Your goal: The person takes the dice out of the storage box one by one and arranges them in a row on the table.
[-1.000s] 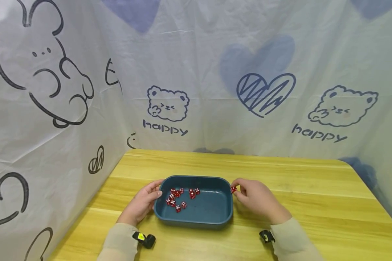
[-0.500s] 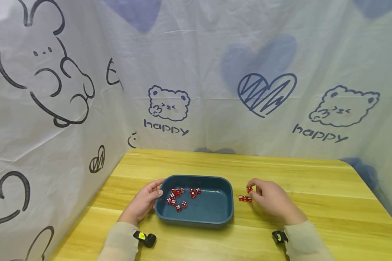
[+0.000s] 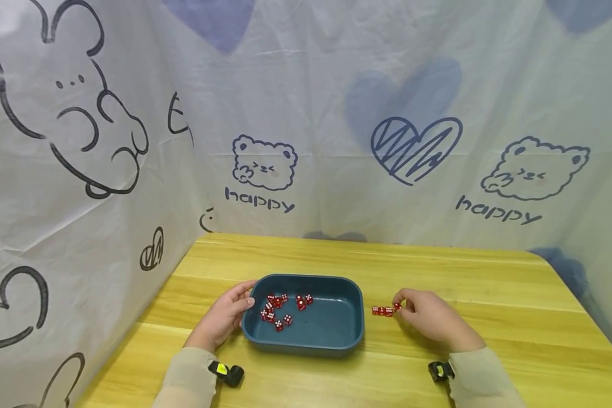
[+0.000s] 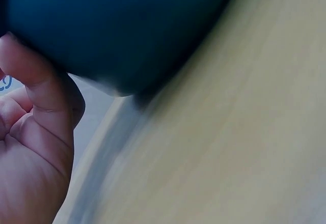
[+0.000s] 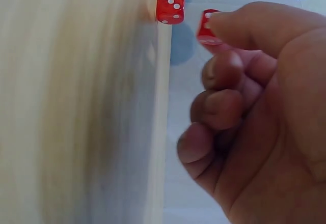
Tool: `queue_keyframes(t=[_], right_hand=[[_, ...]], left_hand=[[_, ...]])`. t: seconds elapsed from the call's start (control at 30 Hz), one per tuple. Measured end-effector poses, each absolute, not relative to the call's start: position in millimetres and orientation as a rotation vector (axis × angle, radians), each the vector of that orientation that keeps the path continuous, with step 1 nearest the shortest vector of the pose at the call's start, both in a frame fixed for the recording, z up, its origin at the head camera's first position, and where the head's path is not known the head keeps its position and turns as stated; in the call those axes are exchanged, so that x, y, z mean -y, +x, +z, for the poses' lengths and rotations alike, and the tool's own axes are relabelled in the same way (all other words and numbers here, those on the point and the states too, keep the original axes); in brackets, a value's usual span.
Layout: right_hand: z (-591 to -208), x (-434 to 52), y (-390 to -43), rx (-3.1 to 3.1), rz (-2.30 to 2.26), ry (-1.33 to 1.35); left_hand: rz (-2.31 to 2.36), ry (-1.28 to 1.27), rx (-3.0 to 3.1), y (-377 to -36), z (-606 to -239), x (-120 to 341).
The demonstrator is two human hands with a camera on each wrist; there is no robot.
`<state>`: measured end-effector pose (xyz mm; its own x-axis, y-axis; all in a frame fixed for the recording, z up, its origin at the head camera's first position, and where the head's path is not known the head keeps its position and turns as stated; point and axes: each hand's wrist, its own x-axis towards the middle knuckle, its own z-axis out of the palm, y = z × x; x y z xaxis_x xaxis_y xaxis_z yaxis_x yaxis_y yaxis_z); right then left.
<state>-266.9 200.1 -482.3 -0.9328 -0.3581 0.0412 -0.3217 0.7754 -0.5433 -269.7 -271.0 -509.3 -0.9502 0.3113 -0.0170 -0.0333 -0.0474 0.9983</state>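
Right hand (image 3: 428, 317) pinches a red die (image 3: 396, 306), held just right of the short dice row (image 3: 382, 310) lying crosswise on the desk (image 3: 489, 283).

Bright even light, soft shadows, head view sharp (edges slightly bowed), both wrist views close and blurred
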Motion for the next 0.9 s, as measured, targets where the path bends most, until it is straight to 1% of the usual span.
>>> queue_keyframes(t=[0.4,0.9], right_hand=[[-495.0,-197.5,-275.0,-2.878,-0.81,-0.564],[-495.3,-194.2,-277.2,-2.898,-0.757,-0.551]], left_hand=[[2.101,0.292,-1.982,-267.3,-509.5,271.6],[2.111,0.286,-1.979,-269.4,-510.5,270.6]])
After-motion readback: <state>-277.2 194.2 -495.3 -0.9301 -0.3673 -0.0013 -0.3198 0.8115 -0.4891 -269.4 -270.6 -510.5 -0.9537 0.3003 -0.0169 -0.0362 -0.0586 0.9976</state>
